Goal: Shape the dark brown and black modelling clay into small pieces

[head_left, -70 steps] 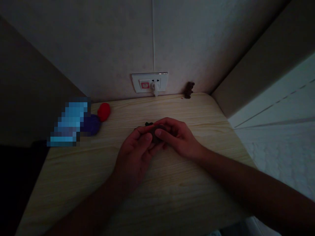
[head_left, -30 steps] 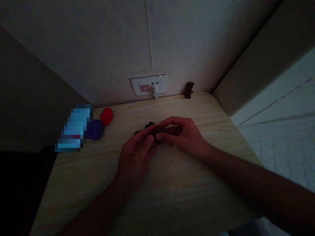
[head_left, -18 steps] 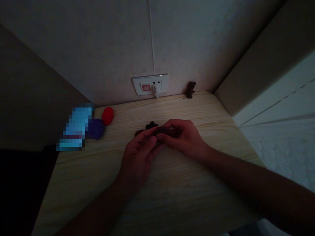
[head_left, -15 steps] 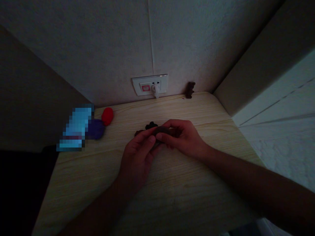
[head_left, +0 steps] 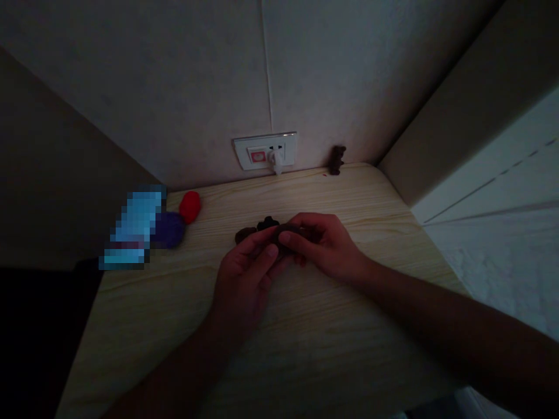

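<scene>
In dim light, my left hand (head_left: 244,276) and my right hand (head_left: 321,244) meet over the middle of a light wooden table (head_left: 305,343). Both pinch a small dark brown lump (head_left: 283,230) that looks like modelling clay, fingers closed around it. Two more dark bits lie on the table just beyond my fingers: a brown one (head_left: 243,234) and a blackish one (head_left: 267,223).
A red lump (head_left: 189,206) and a purple lump (head_left: 168,229) lie at the table's left, beside a blurred blue patch (head_left: 131,227). A wall socket (head_left: 264,150) with a white plug sits behind. A small brown figure (head_left: 336,159) stands at the back right corner.
My hands have kept kneading the dark lump in the same spot. My left hand drew slightly toward me, showing the brown bit on the table more fully.
</scene>
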A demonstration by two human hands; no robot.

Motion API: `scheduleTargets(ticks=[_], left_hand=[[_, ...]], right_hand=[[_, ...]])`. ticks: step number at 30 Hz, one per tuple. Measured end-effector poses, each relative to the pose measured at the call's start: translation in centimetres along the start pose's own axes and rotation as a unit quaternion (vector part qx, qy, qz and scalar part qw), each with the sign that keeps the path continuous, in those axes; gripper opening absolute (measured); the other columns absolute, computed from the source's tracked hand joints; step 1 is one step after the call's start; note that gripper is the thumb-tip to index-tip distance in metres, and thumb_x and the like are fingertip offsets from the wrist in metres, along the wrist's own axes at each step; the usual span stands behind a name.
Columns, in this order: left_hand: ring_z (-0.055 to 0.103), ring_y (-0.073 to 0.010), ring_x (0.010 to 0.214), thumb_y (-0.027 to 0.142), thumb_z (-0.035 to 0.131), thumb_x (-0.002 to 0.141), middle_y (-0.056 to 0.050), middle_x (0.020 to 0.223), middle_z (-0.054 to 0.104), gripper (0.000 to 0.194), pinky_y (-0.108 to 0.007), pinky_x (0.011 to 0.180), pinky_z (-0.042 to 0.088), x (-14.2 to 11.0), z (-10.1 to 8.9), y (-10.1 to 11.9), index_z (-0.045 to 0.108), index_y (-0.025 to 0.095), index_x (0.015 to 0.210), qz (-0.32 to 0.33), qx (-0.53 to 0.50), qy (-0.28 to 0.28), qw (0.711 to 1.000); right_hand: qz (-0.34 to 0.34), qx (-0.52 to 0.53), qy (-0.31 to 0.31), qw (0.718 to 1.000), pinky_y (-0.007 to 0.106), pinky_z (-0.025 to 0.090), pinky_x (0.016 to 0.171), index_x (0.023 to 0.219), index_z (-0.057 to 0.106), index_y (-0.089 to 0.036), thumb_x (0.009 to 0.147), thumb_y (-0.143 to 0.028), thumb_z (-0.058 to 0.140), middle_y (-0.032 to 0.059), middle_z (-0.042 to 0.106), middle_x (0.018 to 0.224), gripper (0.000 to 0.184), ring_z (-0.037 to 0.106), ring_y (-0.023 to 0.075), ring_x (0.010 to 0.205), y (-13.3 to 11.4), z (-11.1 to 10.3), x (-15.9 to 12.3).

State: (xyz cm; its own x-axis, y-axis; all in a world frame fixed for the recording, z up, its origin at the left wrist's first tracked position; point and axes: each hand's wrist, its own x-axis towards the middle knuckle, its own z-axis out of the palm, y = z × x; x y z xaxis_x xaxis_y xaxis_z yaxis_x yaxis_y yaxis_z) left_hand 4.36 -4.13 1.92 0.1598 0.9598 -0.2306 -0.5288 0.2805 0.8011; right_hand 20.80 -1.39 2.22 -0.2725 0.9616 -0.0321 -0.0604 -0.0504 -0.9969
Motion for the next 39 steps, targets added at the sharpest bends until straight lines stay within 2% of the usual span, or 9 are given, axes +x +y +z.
scheduleTargets(ticks=[4, 12, 16, 19, 26, 35, 39], left_hand=[[0.072, -0.0276, 0.117, 0.017, 0.077, 0.086, -0.008, 0.120, 0.078, 0.023, -0.043, 0.103, 0.059, 0.03, -0.06, -0.07, 0.080, 0.022, 0.108, 0.001, 0.007, -0.015, 1.000], [0.073, -0.0240, 0.113, 0.014, 0.077, 0.086, -0.007, 0.116, 0.079, 0.022, -0.036, 0.099, 0.062, -0.19, -0.04, 0.02, 0.079, 0.021, 0.107, 0.005, 0.005, -0.015, 1.000], [0.074, -0.0213, 0.109, 0.013, 0.077, 0.084, -0.006, 0.114, 0.079, 0.023, -0.032, 0.095, 0.063, -0.16, -0.04, -0.14, 0.079, 0.020, 0.105, 0.003, 0.001, -0.012, 1.000], [0.074, -0.0222, 0.109, 0.014, 0.078, 0.083, -0.006, 0.113, 0.079, 0.022, -0.034, 0.095, 0.063, -0.05, -0.06, -0.28, 0.079, 0.020, 0.105, 0.002, 0.003, -0.010, 1.000], [0.074, -0.0223, 0.110, 0.014, 0.079, 0.081, -0.006, 0.113, 0.078, 0.022, -0.036, 0.099, 0.061, -0.03, 0.03, -0.14, 0.078, 0.020, 0.102, 0.011, -0.007, 0.008, 1.000], [0.072, -0.0259, 0.113, 0.015, 0.074, 0.086, -0.009, 0.115, 0.077, 0.018, -0.039, 0.096, 0.063, 0.01, 0.17, 0.01, 0.077, 0.017, 0.104, 0.009, -0.020, 0.011, 1.000], [0.070, -0.0262, 0.118, 0.015, 0.074, 0.087, -0.009, 0.121, 0.076, 0.021, -0.039, 0.099, 0.062, 0.01, 0.10, -0.14, 0.078, 0.019, 0.107, 0.019, -0.011, 0.005, 1.000]], right_hand=[[-0.010, -0.004, 0.006, 1.000, 0.023, 0.043, 0.047, 0.079, 0.069, -0.018, 0.082, -0.048, 0.080, -0.0027, 0.061, 0.061, 0.032, 0.054, 0.0108, 0.052, -0.02, 0.12, -0.11], [-0.007, -0.009, -0.002, 1.000, 0.022, 0.042, 0.044, 0.081, 0.070, -0.017, 0.086, -0.048, 0.076, -0.0023, 0.062, 0.061, 0.032, 0.054, 0.0102, 0.051, 0.00, -0.01, 0.06], [-0.030, -0.028, 0.014, 0.999, 0.021, 0.043, 0.045, 0.079, 0.070, -0.016, 0.086, -0.047, 0.075, -0.0023, 0.062, 0.061, 0.033, 0.053, 0.0092, 0.050, -0.01, 0.07, 0.02], [-0.038, -0.038, 0.025, 0.998, 0.021, 0.042, 0.046, 0.076, 0.069, -0.015, 0.086, -0.047, 0.076, -0.0026, 0.061, 0.060, 0.033, 0.053, 0.0090, 0.051, -0.05, 0.15, -0.07], [-0.028, -0.006, -0.004, 1.000, 0.020, 0.043, 0.045, 0.087, 0.073, -0.016, 0.086, -0.038, 0.076, -0.0014, 0.065, 0.066, 0.023, 0.054, 0.0090, 0.051, 0.18, -0.05, 0.04], [-0.028, -0.025, -0.025, 0.999, 0.021, 0.045, 0.047, 0.099, 0.075, -0.015, 0.092, -0.042, 0.070, 0.0002, 0.066, 0.071, 0.028, 0.057, 0.0100, 0.054, 0.40, -0.28, -0.08], [-0.028, -0.041, -0.019, 0.999, 0.021, 0.043, 0.046, 0.095, 0.074, -0.015, 0.093, -0.042, 0.067, -0.0013, 0.063, 0.065, 0.027, 0.055, 0.0099, 0.051, 0.42, -0.35, -0.05]])
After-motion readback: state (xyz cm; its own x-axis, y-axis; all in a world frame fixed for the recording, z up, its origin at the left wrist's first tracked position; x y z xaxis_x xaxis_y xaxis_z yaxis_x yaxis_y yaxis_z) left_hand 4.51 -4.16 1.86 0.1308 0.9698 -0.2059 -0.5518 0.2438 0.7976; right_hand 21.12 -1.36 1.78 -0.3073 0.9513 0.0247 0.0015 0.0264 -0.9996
